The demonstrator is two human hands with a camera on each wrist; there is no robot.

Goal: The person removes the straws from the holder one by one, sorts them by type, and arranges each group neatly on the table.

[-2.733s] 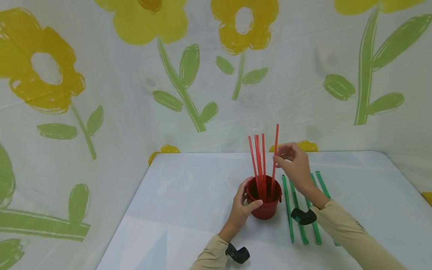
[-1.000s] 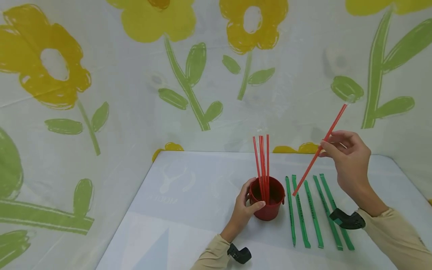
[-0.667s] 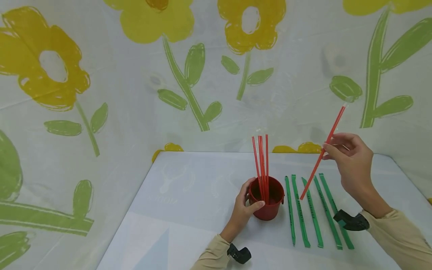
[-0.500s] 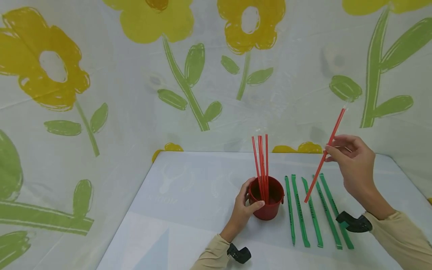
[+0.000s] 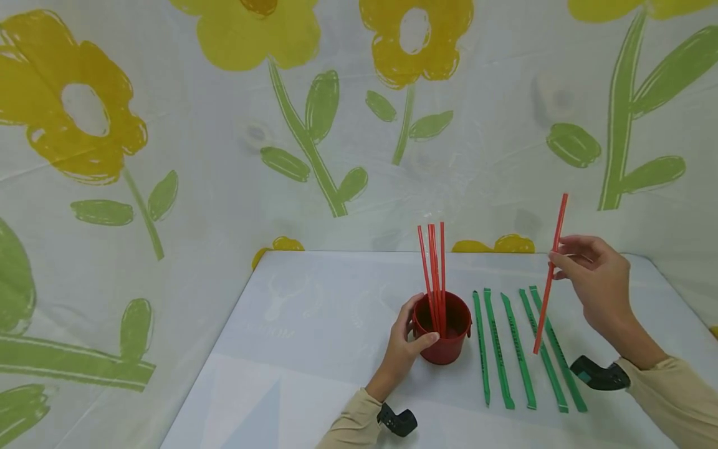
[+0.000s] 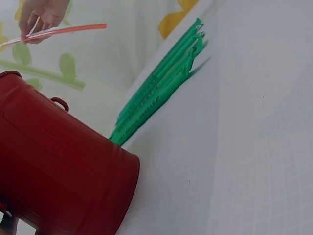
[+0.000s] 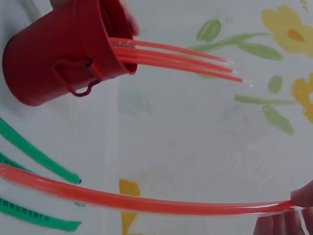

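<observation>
A small red metal bucket (image 5: 443, 353) stands upright on the table, and my left hand (image 5: 405, 349) grips its left side, thumb at the near rim. Several red straws (image 5: 433, 268) lean inside it; the right wrist view shows clear wrapping at their tips. My right hand (image 5: 606, 287) pinches a single red straw (image 5: 543, 312) between thumb and fingers, nearly upright, in the air right of the bucket. In the head view, its lower end overlaps the row of green paper-wrapped straws (image 5: 518, 349) lying on the table. The right wrist view shows this straw's length (image 7: 161, 205).
The white table (image 5: 280, 386) carries the bucket and, right of it, the green straws side by side. Behind rises a pale cloth (image 5: 477, 181) printed with yellow flowers. Dark wrist cameras sit on both wrists, with beige sleeves behind them.
My right hand has lifted the red straw out of the bucket and carried it right, then lowered it slightly while the straw turned more upright. My left hand stays on the bucket.
</observation>
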